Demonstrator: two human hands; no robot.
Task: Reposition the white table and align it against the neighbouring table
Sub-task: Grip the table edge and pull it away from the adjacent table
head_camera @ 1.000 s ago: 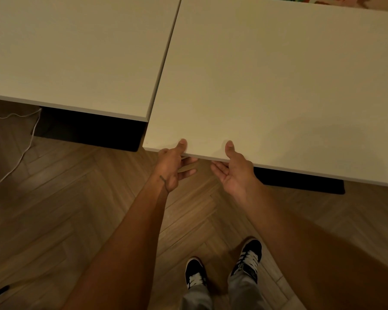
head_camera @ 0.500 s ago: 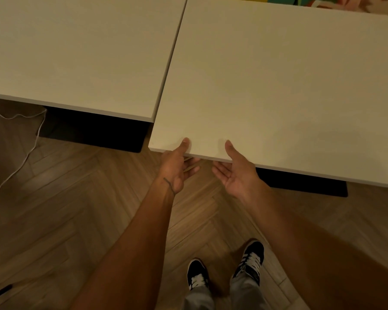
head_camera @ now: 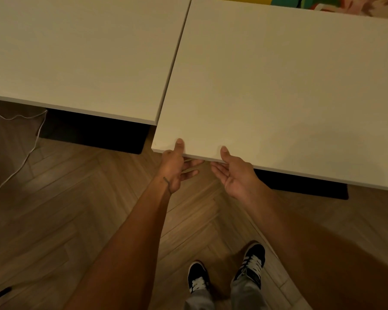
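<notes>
Barely anything has shifted since a second ago: both hands keep their spots, and the white table (head_camera: 278,86) still juts toward you past the neighbouring table (head_camera: 76,52), perhaps slightly less. Your left hand (head_camera: 174,168) and right hand (head_camera: 233,175) each pinch the near edge, thumb on top, fingers underneath, just right of the near-left corner. Beyond your left thumb the two side edges run close together; contact unclear. Judgement: stiff slab, probably heavy, smooth top. Drive it from the edge, and spread your hands wider to control twist.
</notes>
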